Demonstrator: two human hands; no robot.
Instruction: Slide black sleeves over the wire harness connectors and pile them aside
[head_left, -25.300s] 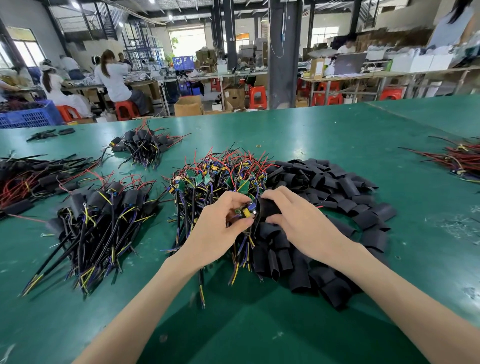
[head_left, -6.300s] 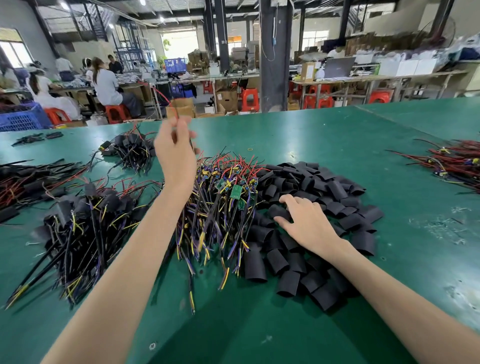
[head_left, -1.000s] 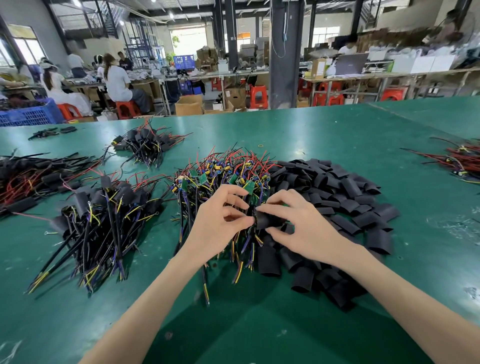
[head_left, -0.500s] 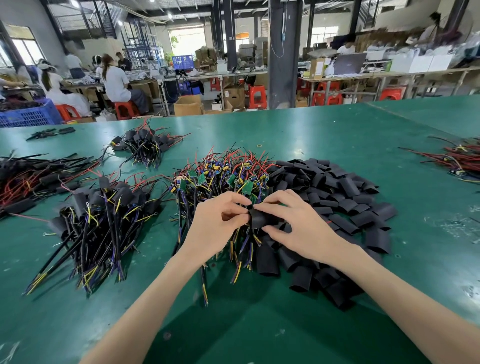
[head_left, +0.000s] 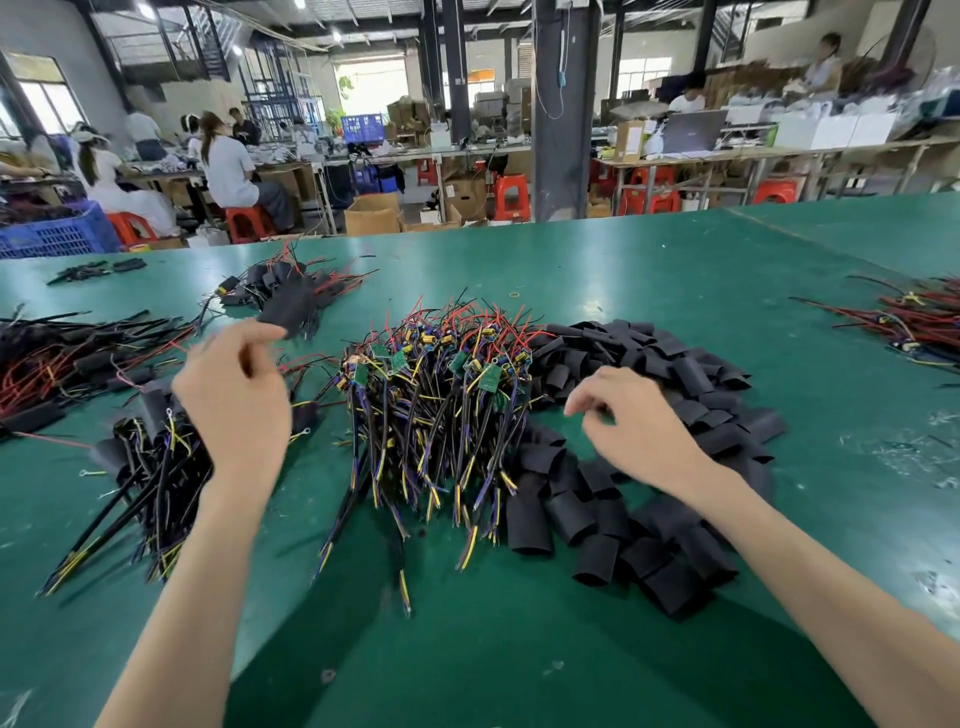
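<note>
A heap of bare wire harnesses (head_left: 431, 405) with small green boards lies mid-table. To its right spreads a pile of loose black sleeves (head_left: 680, 374). My left hand (head_left: 234, 400) is raised over the sleeved-harness pile (head_left: 150, 462) at the left. A blurred black sleeved harness (head_left: 288, 312) sits right at its fingertips; I cannot tell whether the fingers still hold it. My right hand (head_left: 634, 421) hovers over the near edge of the loose sleeves, fingers curled down and apart, holding nothing.
On the green table (head_left: 571, 649) there are more sleeved bundles at the back (head_left: 270, 286) and far left (head_left: 57, 358). A red wire bundle (head_left: 914, 322) lies at the right edge. People work at benches beyond the table.
Half a second ago both hands pinched one sleeve and harness together at the centre. Now they are apart: the left swung up and left with the sleeved piece, the right shifted right over the sleeves.
</note>
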